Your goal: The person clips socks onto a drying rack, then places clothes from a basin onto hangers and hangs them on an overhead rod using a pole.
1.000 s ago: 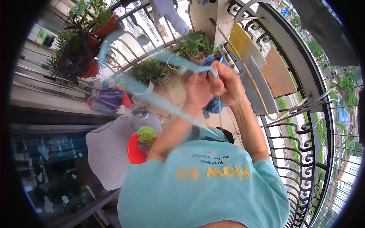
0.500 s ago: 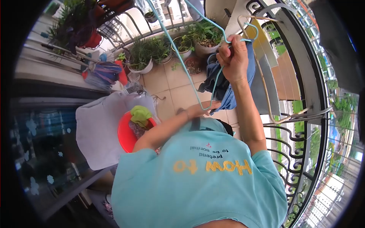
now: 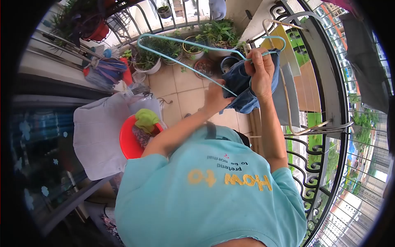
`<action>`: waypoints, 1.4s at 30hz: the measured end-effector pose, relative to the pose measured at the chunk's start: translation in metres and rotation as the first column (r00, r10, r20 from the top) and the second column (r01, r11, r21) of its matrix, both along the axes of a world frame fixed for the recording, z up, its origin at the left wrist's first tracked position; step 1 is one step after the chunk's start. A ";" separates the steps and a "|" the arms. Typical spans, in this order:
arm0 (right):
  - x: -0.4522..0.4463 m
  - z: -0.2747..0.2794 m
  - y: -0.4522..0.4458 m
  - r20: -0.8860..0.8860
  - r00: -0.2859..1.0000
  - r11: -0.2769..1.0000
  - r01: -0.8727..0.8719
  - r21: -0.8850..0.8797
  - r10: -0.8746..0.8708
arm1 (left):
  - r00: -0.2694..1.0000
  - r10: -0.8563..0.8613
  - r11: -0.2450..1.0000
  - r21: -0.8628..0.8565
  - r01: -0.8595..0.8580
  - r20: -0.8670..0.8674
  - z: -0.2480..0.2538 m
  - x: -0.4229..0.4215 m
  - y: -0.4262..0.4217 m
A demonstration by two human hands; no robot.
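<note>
My right hand (image 3: 262, 70) is closed on the light-blue hanger (image 3: 181, 60) near its hook and on the upper edge of a blue denim garment (image 3: 247, 101). The garment hangs below this hand, and the hanger's long loop extends to the left. My left hand (image 3: 216, 98) is slightly blurred beside the garment's left edge, under the lower hanger wire. Its thumb and fingers are apart. Part of the hanger's end is hidden at the denim.
Potted plants (image 3: 148, 59) line the far railing. At the left are mops (image 3: 105, 68), a red basin (image 3: 128, 138) with a green cloth (image 3: 146, 119), and a pale cover (image 3: 96, 140). Boards (image 3: 306, 82) and a beige metal frame (image 3: 284, 94) lean by the right railing.
The hanger has swung from a blur to stretch left, its free end now lower. My left hand has moved from the hanger's lower corner up to the denim's edge. My right hand still grips hanger and denim.
</note>
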State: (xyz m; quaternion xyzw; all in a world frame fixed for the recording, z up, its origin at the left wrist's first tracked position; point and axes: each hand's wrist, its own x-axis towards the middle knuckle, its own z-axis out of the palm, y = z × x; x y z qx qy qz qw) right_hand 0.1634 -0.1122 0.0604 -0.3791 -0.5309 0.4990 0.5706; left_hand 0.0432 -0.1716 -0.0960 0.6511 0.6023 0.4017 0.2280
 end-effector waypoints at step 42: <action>-0.009 -0.031 -0.001 0.679 0.714 0.983 -0.174 -0.064 0.171 | 0.987 -0.155 0.973 0.168 0.159 -0.038 0.110 -0.154 0.023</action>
